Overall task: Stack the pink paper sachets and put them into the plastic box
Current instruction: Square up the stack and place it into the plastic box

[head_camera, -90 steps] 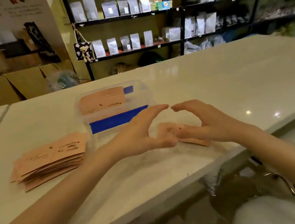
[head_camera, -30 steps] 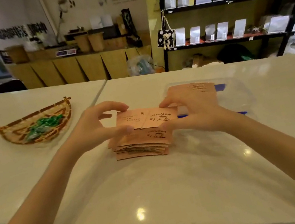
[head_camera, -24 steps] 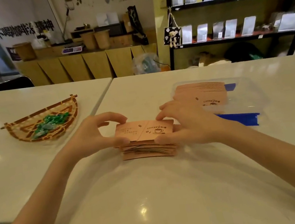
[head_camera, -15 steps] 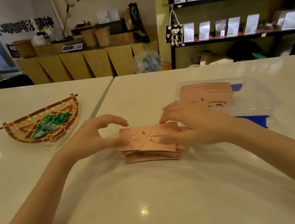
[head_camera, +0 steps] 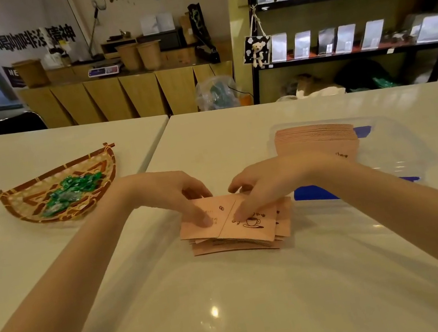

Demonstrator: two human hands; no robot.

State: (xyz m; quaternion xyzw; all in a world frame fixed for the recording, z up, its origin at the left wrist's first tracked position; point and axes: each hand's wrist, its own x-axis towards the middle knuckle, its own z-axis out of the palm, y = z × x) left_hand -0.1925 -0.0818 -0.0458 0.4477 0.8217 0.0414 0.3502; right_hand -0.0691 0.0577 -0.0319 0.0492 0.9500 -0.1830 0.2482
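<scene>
A loose pile of pink paper sachets [head_camera: 241, 233] lies on the white table in front of me, the top one printed with a coffee cup. My left hand [head_camera: 178, 193] grips the pile's left side, thumb pressed on top. My right hand [head_camera: 262, 184] holds the right side, fingers curled behind and thumb on the top sachet. To the right stands the clear plastic box [head_camera: 393, 147] with blue clips, holding a neat stack of pink sachets [head_camera: 321, 139].
A woven bamboo tray [head_camera: 27, 199] with green wrapped sweets sits at the left on the neighbouring table. A seam runs between the two tables. Shelves with pouches and a wooden counter stand behind.
Both hands have closed in on the pile and pressed lower onto it. Three seconds ago my hands were over a smaller set of sachets to the right of the box.
</scene>
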